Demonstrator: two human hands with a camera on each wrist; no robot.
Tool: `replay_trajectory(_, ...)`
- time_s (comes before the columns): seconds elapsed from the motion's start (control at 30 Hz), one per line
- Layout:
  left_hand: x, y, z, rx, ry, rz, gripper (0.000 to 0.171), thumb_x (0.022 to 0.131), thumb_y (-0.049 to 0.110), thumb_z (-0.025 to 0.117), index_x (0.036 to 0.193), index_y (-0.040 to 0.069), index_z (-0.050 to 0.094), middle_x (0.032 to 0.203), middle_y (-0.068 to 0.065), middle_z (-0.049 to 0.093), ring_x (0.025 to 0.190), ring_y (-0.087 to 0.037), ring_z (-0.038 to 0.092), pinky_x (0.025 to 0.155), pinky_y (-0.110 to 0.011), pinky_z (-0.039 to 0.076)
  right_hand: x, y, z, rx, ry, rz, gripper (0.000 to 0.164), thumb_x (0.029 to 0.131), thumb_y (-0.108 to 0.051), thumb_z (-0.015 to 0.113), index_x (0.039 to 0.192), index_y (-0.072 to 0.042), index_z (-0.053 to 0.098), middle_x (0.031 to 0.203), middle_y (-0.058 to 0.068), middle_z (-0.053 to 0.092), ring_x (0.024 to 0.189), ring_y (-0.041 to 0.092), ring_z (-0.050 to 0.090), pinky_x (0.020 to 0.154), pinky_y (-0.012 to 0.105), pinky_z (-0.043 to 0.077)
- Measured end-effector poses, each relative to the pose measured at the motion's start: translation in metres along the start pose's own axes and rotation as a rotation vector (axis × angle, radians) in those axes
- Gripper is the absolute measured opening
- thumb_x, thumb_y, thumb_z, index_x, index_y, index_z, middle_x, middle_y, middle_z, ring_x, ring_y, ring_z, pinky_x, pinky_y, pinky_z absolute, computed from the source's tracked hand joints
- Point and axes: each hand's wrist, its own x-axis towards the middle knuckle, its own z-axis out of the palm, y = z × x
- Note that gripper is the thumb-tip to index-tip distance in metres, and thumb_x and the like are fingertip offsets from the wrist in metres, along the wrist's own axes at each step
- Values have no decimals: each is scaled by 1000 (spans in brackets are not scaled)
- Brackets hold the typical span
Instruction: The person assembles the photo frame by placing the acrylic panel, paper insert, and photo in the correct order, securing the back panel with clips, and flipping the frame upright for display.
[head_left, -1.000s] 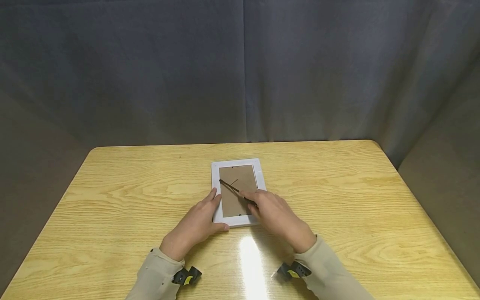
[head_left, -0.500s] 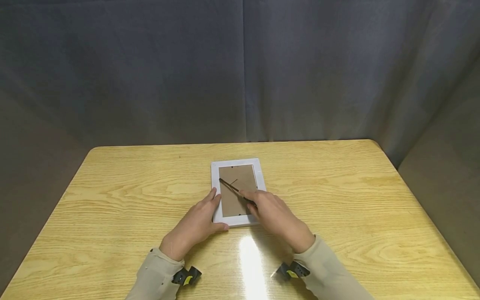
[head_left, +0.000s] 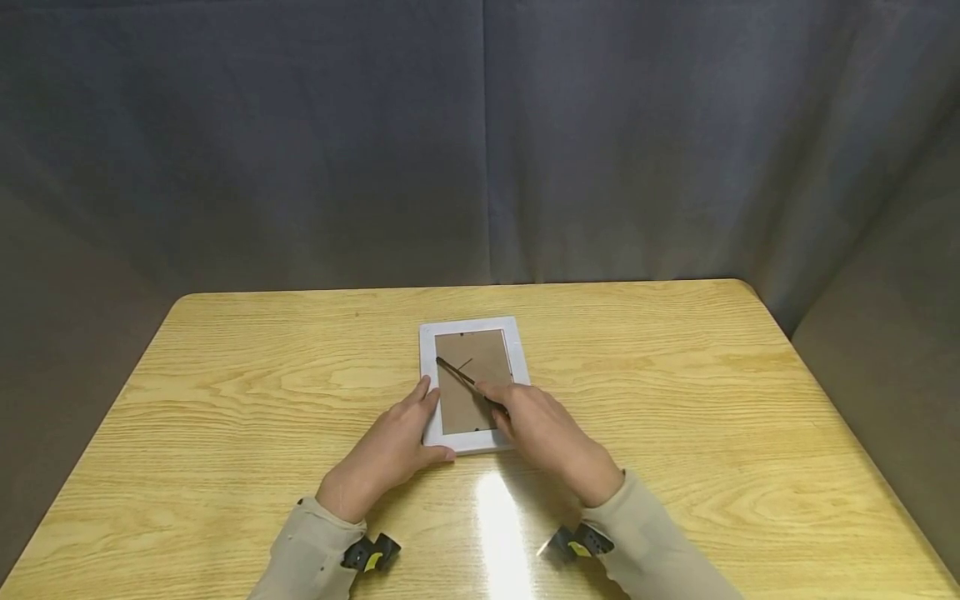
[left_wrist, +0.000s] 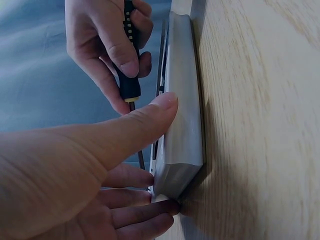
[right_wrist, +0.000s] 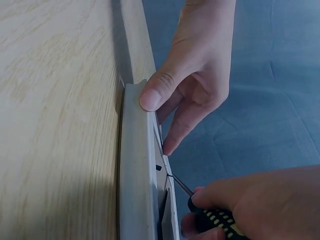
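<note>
A white picture frame (head_left: 472, 442) lies back side up on the table, its brown backing board (head_left: 487, 350) showing. Small dark tabs sit along the board's edges. My left hand (head_left: 393, 443) grips the frame's near left corner, thumb against the near side and fingers along the left side. In my right hand (head_left: 547, 433) I hold a screwdriver (left_wrist: 131, 87) with a black handle marked in yellow. Its shaft slants across the board, and the tip is at the inner edge of the left border. The right fingers cover most of the handle in the head view.
The wood-grain table (head_left: 712, 417) extends on both sides of the frame. A dark grey curtain (head_left: 300, 150) hangs behind it. Each sleeve carries a black wrist camera (head_left: 371, 552) close above the tabletop, and a bright reflection shows between the forearms.
</note>
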Motion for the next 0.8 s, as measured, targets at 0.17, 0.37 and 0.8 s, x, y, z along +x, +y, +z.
replay_trajectory(0.17, 0, 0, 0, 0, -3, 2, 89, 69, 34, 79, 139, -8, 41, 149, -29, 27, 127, -41, 41, 102, -45, 38, 0, 0, 0, 2, -1, 3, 40, 89, -7, 58, 129, -8, 60, 119, 8, 65, 91, 12, 59, 71, 31, 51)
replay_trajectory(0.37, 0, 0, 0, 3, -6, 1, 89, 70, 35, 79, 139, -8, 41, 149, -29, 27, 127, -41, 41, 102, -45, 39, -1, 0, 0, 14, -8, 11, 40, 89, -7, 58, 129, -9, 60, 121, 9, 64, 85, 11, 56, 68, 29, 49)
replay_trajectory(0.8, 0, -1, 1, 0, -2, 1, 89, 70, 34, 79, 139, -8, 41, 149, -29, 27, 127, -41, 41, 101, -45, 39, -1, 1, 0, 2, -3, 8, 40, 89, -7, 57, 129, -9, 59, 122, 8, 64, 81, 11, 54, 66, 28, 47)
